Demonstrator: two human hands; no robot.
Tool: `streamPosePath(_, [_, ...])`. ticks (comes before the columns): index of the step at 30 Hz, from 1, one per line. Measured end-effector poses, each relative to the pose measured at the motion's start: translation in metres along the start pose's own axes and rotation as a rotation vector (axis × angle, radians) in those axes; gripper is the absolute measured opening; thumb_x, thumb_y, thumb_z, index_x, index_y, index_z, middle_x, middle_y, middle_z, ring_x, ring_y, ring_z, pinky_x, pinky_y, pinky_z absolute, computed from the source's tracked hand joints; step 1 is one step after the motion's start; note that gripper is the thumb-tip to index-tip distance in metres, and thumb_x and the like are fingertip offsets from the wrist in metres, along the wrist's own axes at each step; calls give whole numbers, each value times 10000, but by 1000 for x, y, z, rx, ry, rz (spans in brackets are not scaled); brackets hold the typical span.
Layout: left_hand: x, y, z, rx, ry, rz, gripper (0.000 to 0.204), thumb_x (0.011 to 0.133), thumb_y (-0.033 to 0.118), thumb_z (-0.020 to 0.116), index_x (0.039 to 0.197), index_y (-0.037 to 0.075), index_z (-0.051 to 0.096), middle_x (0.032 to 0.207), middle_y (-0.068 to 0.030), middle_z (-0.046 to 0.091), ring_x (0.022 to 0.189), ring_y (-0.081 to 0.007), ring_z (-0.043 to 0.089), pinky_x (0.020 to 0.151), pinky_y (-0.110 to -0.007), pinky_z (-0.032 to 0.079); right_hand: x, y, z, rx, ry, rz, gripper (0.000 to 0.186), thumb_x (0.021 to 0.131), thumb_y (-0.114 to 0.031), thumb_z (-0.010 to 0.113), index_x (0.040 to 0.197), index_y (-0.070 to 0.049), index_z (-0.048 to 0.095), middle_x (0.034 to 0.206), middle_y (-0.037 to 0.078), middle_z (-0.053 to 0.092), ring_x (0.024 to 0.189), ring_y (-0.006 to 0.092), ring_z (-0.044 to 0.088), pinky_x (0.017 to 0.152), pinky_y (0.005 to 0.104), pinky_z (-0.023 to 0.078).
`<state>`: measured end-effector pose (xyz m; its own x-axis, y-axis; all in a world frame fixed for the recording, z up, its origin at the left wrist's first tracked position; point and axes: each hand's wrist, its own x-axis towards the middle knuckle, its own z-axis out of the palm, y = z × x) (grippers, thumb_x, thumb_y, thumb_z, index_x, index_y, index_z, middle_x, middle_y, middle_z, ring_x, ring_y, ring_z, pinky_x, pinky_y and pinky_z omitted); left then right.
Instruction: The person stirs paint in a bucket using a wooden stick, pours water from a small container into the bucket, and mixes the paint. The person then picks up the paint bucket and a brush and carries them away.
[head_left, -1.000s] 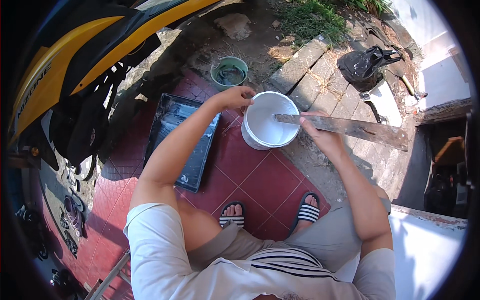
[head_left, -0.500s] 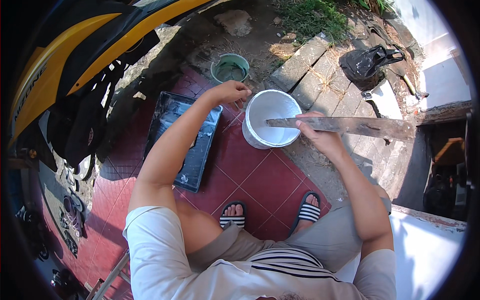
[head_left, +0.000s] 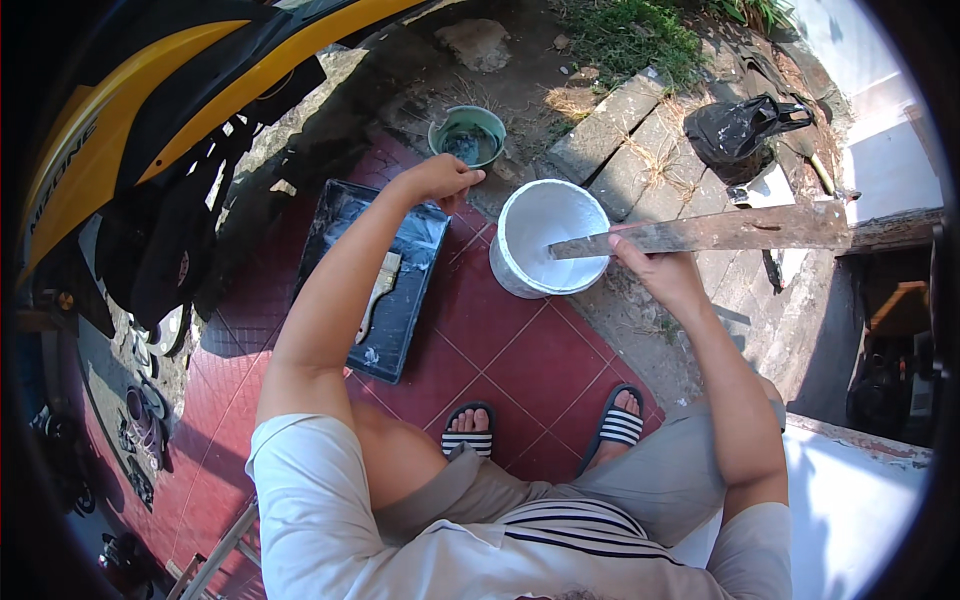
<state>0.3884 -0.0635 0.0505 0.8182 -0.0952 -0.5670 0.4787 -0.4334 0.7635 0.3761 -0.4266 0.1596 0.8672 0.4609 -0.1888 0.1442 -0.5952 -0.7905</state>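
My right hand (head_left: 660, 280) grasps a weathered wooden slat (head_left: 740, 232) across its width, just outside the right rim of the white paint bucket (head_left: 512, 268). The slat's near end reaches inside the rim; whether it touches the paint I cannot tell. Its other end juts right, over the stone slabs (head_left: 605, 125). My left hand (head_left: 445, 180) is released: fingers loosely bent, nothing visible in the grasp, poised near the tray's far edge and apart from the bucket's rim.

The bucket stands upright at the right edge of the red tiled floor (head_left: 495, 345). A strip of tile separates it from the black paint tray (head_left: 398, 355), and more tile runs between it and my striped sandals (head_left: 468, 437). My left forearm crosses above the tray, where a paintbrush (head_left: 383, 285) lies along the bed, near the right side.

Surface: glossy tile, partly in shade. A green pail (head_left: 494, 124) holding liquid sits by the floor's far edge. Beyond lie bare soil and weeds (head_left: 640, 45); a black plastic bag (head_left: 730, 135) rests on the slabs. Yellow-and-black motorbike bodywork (head_left: 290, 65) borders the upper left.
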Motion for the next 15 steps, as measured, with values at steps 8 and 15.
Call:
streamPosePath(8, [8, -29, -13, 10, 122, -59, 143, 903, 114, 553, 906, -21, 599, 783, -96, 614, 611, -183, 642, 542, -365, 600, 2, -10, -8, -20, 118, -13, 338, 880, -351, 713, 1020, -44, 731, 886, 114, 731, 849, 200, 692, 786, 325, 531])
streamPosePath(15, [10, -35, -29, -48, 166, -117, 272, 947, 256, 614, 882, -7, 632, 698, -92, 605, 581, -202, 648, 513, -386, 596, 1, -8, -11, 124, 178, -24, 328, 886, -346, 703, 1007, -42, 733, 847, 101, 727, 790, 193, 690, 754, 323, 538])
